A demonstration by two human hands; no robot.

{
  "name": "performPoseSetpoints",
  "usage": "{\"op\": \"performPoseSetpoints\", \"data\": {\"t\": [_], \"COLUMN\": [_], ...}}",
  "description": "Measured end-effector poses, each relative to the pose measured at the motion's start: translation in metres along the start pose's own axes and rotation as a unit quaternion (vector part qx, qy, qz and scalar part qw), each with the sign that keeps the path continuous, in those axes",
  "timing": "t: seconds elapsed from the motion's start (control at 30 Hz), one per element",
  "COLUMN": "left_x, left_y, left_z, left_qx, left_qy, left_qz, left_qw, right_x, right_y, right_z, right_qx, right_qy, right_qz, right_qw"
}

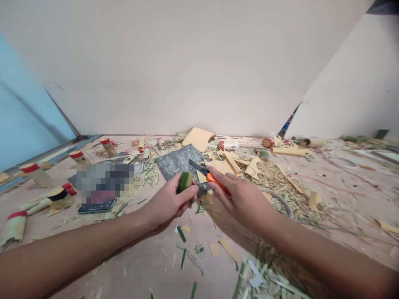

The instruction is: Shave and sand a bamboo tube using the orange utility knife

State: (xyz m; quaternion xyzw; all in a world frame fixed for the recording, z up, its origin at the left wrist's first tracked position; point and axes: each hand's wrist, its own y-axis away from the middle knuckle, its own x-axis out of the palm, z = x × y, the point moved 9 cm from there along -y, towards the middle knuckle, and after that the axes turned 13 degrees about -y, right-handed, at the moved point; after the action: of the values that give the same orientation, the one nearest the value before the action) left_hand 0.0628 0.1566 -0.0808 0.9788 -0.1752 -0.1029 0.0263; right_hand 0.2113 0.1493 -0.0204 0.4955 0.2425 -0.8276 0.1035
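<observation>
My left hand [170, 198] is closed around a short piece of green bamboo [186, 180], its upper end sticking out above the thumb. In my right hand [240, 193] is an orange utility knife [215, 182], gripped by the handle. The dark blade [197, 167] points up and to the left, just above and right of the bamboo, and looks apart from it. A dark grey, scuffed sheet [177, 159] lies on the floor behind both hands. Part of the bamboo is hidden by my left fingers.
Several bamboo tubes with red bands [37, 174] stand or lie at the left, near a phone [96, 206]. Bamboo shavings [280, 189] and yellowish sheet scraps [198, 139] cover much of the floor. A pale ring-shaped strip [282, 201] lies beside my right forearm. A wall [187, 66] rises behind.
</observation>
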Motion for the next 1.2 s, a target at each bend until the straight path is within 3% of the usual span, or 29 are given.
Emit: {"op": "performPoseSetpoints", "data": {"t": [0.27,0.43,0.57,0.7,0.77,0.97,1.2], "left_x": [0.005,0.007,0.005,0.012,0.010,0.019,0.002], "left_y": [0.004,0.014,0.038,0.075,0.094,0.125,0.133], "left_z": [-0.005,0.002,-0.009,-0.018,-0.023,-0.006,0.015], "left_qx": [0.027,-0.028,-0.017,-0.052,-0.052,-0.060,-0.060], "left_qy": [0.005,0.034,-0.004,-0.122,-0.091,-0.006,-0.016], "left_qz": [-0.002,-0.032,-0.050,0.014,-0.005,-0.037,-0.087], "left_qw": [1.000,0.998,0.999,0.991,0.994,0.997,0.994], "right_x": [-0.007,-0.012,-0.018,-0.024,-0.027,-0.030,-0.011], "right_y": [0.003,0.007,0.012,0.015,0.015,0.027,0.046], "right_z": [0.006,0.014,0.023,0.036,0.043,0.066,0.086], "right_qx": [-0.020,-0.043,-0.070,-0.101,-0.108,-0.078,-0.138], "right_qy": [-0.019,-0.060,-0.108,-0.140,-0.138,-0.130,-0.156], "right_qz": [-0.003,-0.009,-0.015,-0.017,-0.016,0.027,0.067], "right_qw": [1.000,0.997,0.992,0.985,0.984,0.988,0.976]}}
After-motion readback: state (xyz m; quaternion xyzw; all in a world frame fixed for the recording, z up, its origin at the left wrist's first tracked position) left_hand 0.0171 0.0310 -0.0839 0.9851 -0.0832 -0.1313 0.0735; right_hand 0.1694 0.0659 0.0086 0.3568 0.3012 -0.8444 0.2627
